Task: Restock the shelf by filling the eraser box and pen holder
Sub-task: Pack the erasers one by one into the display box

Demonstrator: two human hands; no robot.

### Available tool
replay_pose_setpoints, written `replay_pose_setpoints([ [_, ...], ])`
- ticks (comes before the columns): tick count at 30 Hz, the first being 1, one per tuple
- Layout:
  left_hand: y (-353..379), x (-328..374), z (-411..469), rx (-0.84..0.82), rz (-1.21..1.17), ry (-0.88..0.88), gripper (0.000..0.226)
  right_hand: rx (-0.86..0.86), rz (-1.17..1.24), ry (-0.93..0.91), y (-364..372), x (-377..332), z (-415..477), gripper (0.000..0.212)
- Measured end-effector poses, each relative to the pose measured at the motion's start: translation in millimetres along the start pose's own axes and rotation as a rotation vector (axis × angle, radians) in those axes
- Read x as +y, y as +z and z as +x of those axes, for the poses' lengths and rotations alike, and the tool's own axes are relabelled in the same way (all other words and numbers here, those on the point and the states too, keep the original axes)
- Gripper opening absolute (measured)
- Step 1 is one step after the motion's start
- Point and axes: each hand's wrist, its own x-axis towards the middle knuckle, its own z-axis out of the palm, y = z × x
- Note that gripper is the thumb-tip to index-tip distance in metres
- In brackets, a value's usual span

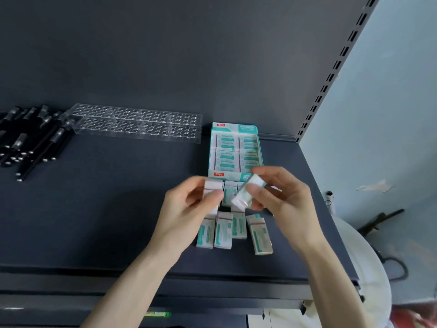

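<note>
Holds one sleeved eraser (pixel 213 185) in the left grip (pixel 189 209), fingers and thumb curled round it, above the dark shelf (pixel 94 209). Pinches a second eraser (pixel 248 192) in the right grip (pixel 283 197), tilted, with the thumb across its face, just in front of the eraser box (pixel 220 174). Holds the two close together; cannot tell whether touching. Shows the eraser box open toward the back right of the shelf, its lid flap up against the grey rear panel (pixel 189 55), packed with two columns of teal-and-white erasers. Shows loose erasers (pixel 223 230) lying flat on the shelf below and between the grips, four in a rough row nearest the front edge, others partly hidden behind the hands. Farther left, along the rear panel, a clear pen holder (pixel 142 124) with rows of round holes, lying well apart from the box. At its left end, a heap of black pens (pixel 28 138) on the shelf, some overlapping the holder's corner. At the right, a slotted upright (pixel 331 74) beside a pale blue wall (pixel 390 114).
</note>
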Motion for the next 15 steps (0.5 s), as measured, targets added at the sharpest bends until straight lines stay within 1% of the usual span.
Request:
replay_pose_setpoints([
  [3, 5.4, 6.7, 12.1, -0.007, -0.065, -0.050, 0.004, -0.033, 0.104, -0.039, 1.0, -1.7, 11.0, 0.015],
  [7, 4.7, 12.5, 29.8, -0.042, -0.131, -0.106, 0.029, -0.102, 0.204, -0.043, 3.2, -0.4, 22.6, 0.016],
  [8, 3.3, 14.5, 32.8, -0.056, -0.156, -0.110, 0.032, -0.114, 0.222, -0.042, 3.9, -0.5, 25.1, 0.016],
  [10, 0.1, 16.9, 38.6, -0.071, -0.203, -0.111, 0.032, -0.125, 0.244, -0.041, 4.6, 0.1, 30.8, 0.017],
  [12, -3.1, 15.9, 45.6, -0.078, -0.201, -0.096, 0.025, -0.119, 0.221, -0.041, 5.3, 1.0, 36.4, 0.016],
  [15, -5.4, 13.8, 58.2, -0.037, -0.097, -0.048, 0.020, -0.056, 0.090, -0.044, 5.1, 5.5, 46.8, 0.011],
])
